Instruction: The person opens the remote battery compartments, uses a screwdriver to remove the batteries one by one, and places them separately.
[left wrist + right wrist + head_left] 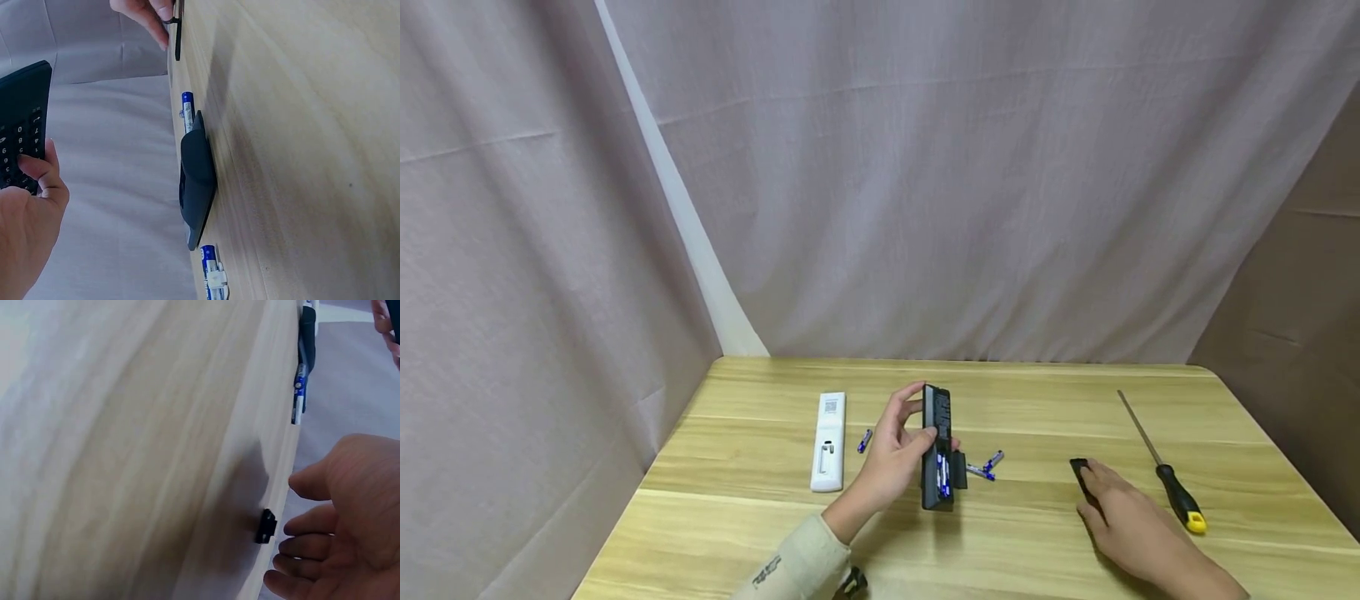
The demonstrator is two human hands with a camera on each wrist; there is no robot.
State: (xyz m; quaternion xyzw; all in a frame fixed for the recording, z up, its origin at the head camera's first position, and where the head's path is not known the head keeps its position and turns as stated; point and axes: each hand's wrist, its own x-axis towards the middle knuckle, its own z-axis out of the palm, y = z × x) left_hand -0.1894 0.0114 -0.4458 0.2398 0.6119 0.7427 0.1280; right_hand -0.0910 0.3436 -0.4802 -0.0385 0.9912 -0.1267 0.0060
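Note:
My left hand [891, 458] grips a black remote control [936, 417] above the table, its back facing the head camera. Blue-and-white batteries [942, 473] lie in its uncovered compartment. The left wrist view shows the keypad side of the remote [25, 125], with fingertips on the keys. Over at the right, my right hand [1131, 525] reaches down to a small black cover [1078, 475] on the table. Its fingers are loosely bent, right beside the cover [266, 526] in the right wrist view. A dark curved piece [199, 181] lies on the table behind the held remote.
A white remote [827, 450] lies left with its compartment uncovered. One loose battery [865, 441] is beside it; further batteries [992, 462] lie right of the held remote. A screwdriver [1165, 475] with a black-and-yellow handle rests far right. A dark object [854, 581] shows beside the left sleeve.

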